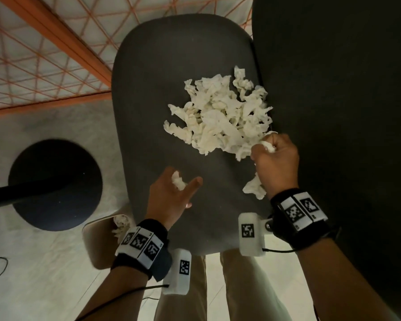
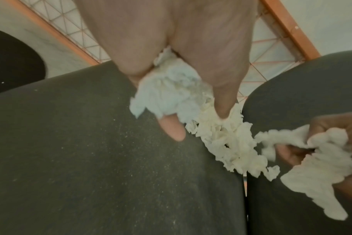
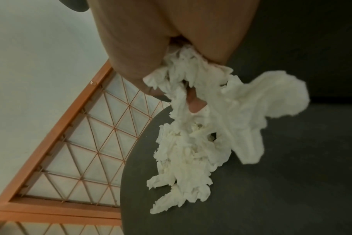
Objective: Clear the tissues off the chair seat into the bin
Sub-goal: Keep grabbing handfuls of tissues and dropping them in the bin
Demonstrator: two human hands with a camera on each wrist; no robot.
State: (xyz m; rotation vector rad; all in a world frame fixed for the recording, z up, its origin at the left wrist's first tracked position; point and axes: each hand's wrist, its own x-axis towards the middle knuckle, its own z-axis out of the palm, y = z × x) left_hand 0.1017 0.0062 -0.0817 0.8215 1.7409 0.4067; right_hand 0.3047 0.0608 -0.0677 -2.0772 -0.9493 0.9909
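Fingers (image 2: 172, 130) of the left hand (image 1: 169, 195) curl around a small crumpled wad of tissue (image 1: 178, 180), soft and creased, with the forefinger left pointing out over the dark fabric. The right hand (image 1: 276, 163) is closed in a fist around a larger bunch of tissue (image 3: 247, 120), ragged ends trailing from both sides of the grip. Just beyond both hands, a loose heap of white tissues (image 1: 220, 117), torn and twisted into rough strips, lies on the chair seat (image 1: 158, 93), toward its right edge. The seat is a rounded pad of charcoal woven cloth, flecked with pale lint in the left wrist view. A second dark upholstered surface (image 1: 333, 89) rises at the right. Beside the seat's near-left corner stands a pale bin (image 1: 95, 242) with crumpled tissue (image 1: 120, 224) at its rim. An orange-framed wire lattice (image 1: 44, 61) and a round black base (image 1: 56, 184) sit on the pale floor.
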